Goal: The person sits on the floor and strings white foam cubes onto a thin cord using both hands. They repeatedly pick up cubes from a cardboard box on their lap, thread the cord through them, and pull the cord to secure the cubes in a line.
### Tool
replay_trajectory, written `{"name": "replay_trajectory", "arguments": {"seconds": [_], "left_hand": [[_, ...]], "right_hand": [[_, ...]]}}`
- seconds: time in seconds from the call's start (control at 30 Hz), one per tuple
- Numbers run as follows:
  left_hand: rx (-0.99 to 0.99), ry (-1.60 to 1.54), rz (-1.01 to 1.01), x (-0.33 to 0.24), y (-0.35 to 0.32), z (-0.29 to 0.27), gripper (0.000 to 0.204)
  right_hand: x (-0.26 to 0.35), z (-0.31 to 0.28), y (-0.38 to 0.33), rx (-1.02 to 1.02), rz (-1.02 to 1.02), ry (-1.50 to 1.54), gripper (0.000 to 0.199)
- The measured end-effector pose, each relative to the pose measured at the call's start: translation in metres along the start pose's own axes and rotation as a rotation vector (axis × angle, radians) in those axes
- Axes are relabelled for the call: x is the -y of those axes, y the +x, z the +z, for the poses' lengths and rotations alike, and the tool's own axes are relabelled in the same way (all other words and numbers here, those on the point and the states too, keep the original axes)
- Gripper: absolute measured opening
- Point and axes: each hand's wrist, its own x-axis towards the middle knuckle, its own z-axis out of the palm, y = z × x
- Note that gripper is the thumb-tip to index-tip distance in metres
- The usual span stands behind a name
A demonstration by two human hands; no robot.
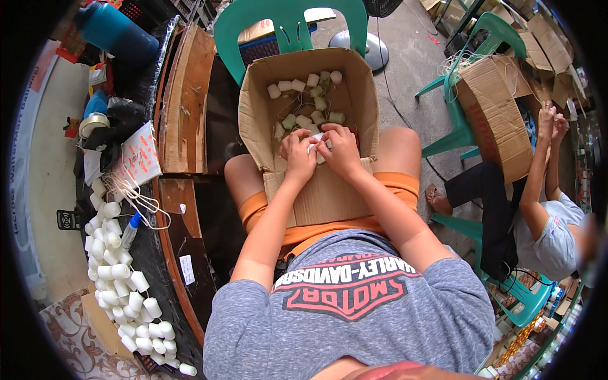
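I make the small white piece [315,140] my centre: it sits near the middle of the frame, just above the box's folded-down front flap, mostly covered by fingertips. The left hand [299,152] and the right hand [340,149] are drawn together, both apparently pinched on it from either side. Too little shows for me to tell whether it is one of the cylinders or something else, or whether a cord runs through it.

I read the step as close fingertip work on that one piece, possibly to do with the strung cylinders around it. The next move, as I judge it, calls for one hand to keep the piece steady while the other adjusts its grip, without snagging the loose lines close by.

Just beyond the fingers, pale cylinders [315,92] lie scattered in the cardboard box [252,120], some whiter, some greenish, with thin cord [297,103] among them. The box is on the wearer's lap, against a green chair [290,39] at the top of the frame.

Further out, along the left, the desk [166,266] carries a heap of white cylinders [120,272], a blue-capped marker [131,229], a bundle of white cord [144,204] and a marked card [140,158]. At the right edge, a seated co-worker [550,231] has both hands raised beside another carton [494,114].
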Motion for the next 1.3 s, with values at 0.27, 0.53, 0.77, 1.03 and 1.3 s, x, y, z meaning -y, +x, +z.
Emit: {"name": "replay_trajectory", "arguments": {"seconds": [0.27, 0.53, 0.77, 1.03, 1.3], "left_hand": [[-0.072, 0.119, 0.118, -0.016, 0.002, -0.004, 0.015], [0.053, -0.013, 0.036, 0.006, 0.0, -0.001, 0.015], [0.068, 0.082, 0.059, -0.007, 0.001, -0.002, 0.011], [0.074, -0.168, -0.104, -0.001, 0.003, -0.001, 0.012], [0.196, -0.367, -0.151, 0.004, 0.003, 0.003, 0.022]], "right_hand": [[-0.009, 0.003, 0.006, 0.094, -0.053, -0.05, 0.02], [-0.006, -0.002, 0.004, 0.159, 0.01, 0.203, 0.02], [-0.029, -0.011, 0.008, 0.284, 0.379, 0.684, 0.017], [-0.024, -0.006, 0.007, 0.429, 0.099, 0.167, 0.027], [-0.033, -0.007, 0.019, 0.34, 0.727, 0.914, 0.025]]}}
